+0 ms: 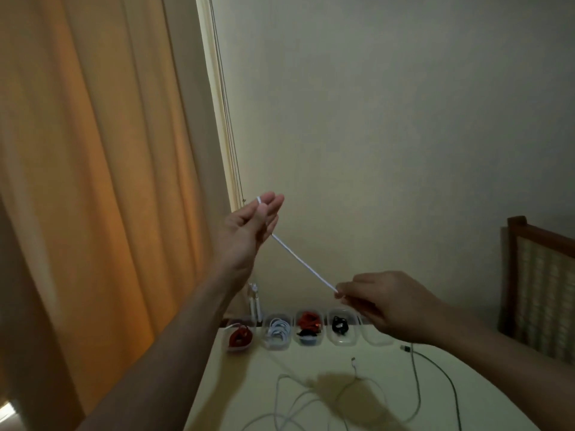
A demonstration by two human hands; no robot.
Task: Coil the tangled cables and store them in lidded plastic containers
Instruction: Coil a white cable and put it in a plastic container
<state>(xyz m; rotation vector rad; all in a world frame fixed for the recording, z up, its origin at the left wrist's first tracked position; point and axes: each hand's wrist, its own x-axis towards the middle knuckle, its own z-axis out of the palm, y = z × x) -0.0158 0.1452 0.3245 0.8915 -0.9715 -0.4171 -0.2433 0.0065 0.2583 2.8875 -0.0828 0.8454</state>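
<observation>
**A:** Head view: white cable is taut in mid-air. The left grip pinches its end at ten o'clock and the right grip pinches it at four.

**B:** Straightening step, I'd say. Loose cables sprawl on the desk at six o'clock.

**A:** The next move calls for even loops round the left fingers, then into the containers along the twelve o'clock edge.

The room was dim. Warm orange light glowed through the curtain, and a soft-edged shadow lay on the table. Detail was soft, and straight lines bowed near the frame edges.
</observation>
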